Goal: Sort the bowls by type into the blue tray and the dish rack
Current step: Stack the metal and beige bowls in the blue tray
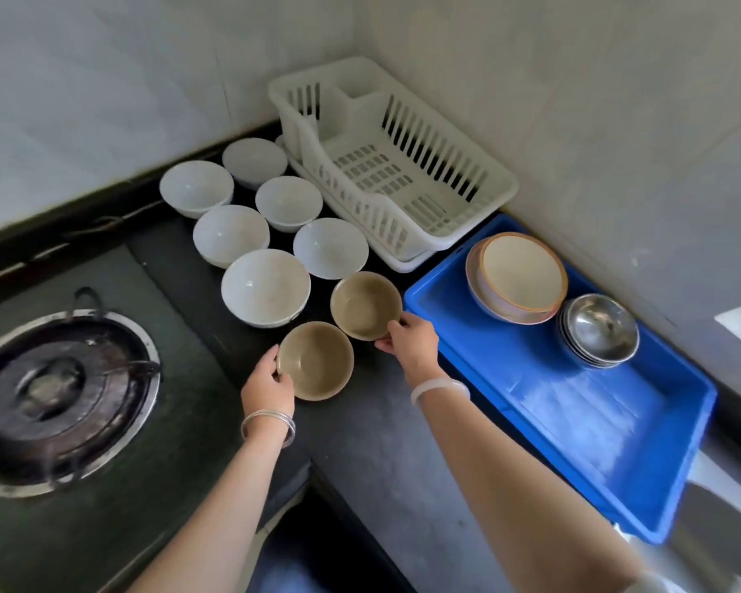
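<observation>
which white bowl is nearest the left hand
The front white bowl, just behind the brown bowl the left hand grips; the other five sit farther back.

A home kitchen corner was shown.
A gas burner (61, 391) with a blackened pan support was set into a dark surface (386, 442), which was backed on two sides by pale tiled walls (103, 100). A white plastic dish rack (428, 151) was stood in the corner, and a blue tray (574, 421) was placed just beside it. Everyday crockery was laid out: white bowls (266, 288) and brown bowls (317, 361) on the surface, and stacked steel bowls (599, 329) in the tray.
</observation>
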Available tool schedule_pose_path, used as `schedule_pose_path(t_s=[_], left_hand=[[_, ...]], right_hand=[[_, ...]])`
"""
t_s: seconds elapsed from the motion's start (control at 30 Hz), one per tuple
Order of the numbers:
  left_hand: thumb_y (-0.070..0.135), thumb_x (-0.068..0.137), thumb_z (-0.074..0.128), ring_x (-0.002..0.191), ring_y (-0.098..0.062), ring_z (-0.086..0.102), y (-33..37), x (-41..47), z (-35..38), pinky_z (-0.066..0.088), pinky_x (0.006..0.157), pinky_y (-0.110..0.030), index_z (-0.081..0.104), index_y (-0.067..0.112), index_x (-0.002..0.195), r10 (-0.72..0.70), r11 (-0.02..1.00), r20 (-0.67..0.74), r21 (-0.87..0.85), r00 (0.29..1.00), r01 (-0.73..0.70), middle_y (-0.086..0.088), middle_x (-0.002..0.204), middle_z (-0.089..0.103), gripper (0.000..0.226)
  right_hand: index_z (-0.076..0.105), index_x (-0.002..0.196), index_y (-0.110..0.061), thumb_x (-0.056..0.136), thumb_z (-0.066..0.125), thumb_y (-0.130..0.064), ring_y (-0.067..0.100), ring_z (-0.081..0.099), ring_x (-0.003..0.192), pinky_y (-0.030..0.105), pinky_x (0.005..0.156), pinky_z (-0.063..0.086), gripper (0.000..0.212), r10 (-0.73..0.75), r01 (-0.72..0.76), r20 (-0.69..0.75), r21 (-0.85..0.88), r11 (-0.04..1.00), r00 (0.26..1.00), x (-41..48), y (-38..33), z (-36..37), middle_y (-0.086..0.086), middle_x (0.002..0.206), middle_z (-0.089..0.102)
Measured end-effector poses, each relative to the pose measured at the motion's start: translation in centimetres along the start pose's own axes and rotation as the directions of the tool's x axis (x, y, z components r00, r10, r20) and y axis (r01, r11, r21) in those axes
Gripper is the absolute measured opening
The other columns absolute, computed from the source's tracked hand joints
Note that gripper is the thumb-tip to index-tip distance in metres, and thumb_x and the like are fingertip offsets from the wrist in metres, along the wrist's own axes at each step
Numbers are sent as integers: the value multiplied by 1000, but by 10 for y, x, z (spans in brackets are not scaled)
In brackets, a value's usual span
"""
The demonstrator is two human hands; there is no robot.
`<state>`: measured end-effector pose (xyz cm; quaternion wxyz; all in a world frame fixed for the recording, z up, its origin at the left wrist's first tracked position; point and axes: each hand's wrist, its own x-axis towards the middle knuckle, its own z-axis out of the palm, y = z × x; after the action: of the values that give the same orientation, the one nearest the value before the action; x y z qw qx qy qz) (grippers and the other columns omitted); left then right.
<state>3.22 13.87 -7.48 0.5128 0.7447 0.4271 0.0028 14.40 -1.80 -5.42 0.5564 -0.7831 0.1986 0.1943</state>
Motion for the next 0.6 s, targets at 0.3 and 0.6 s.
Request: schedule_pose_path(t_s=[0.3, 0.6], left_hand=[[12, 89, 52, 113, -24, 60, 0, 7, -4, 44, 93, -30, 59, 18, 123, 8, 1000, 75, -21, 997, -7, -7, 120, 66, 35], [-8, 88, 48, 103, -25, 58, -2, 12, -8, 50, 90, -36, 53, 5, 127, -91, 912, 228, -373, 969, 174, -16, 124, 60, 41]], right_hand=[[65, 110, -16, 93, 51, -13, 8, 69, 64, 13, 56, 54, 22, -137, 141, 67, -67, 988, 988, -50, 0, -13, 3, 82, 71], [63, 112, -16, 94, 49, -14, 11, 68, 67, 19, 61, 54, 22, -82, 148, 188, -370, 917, 979, -53, 7, 13, 4, 83, 67]])
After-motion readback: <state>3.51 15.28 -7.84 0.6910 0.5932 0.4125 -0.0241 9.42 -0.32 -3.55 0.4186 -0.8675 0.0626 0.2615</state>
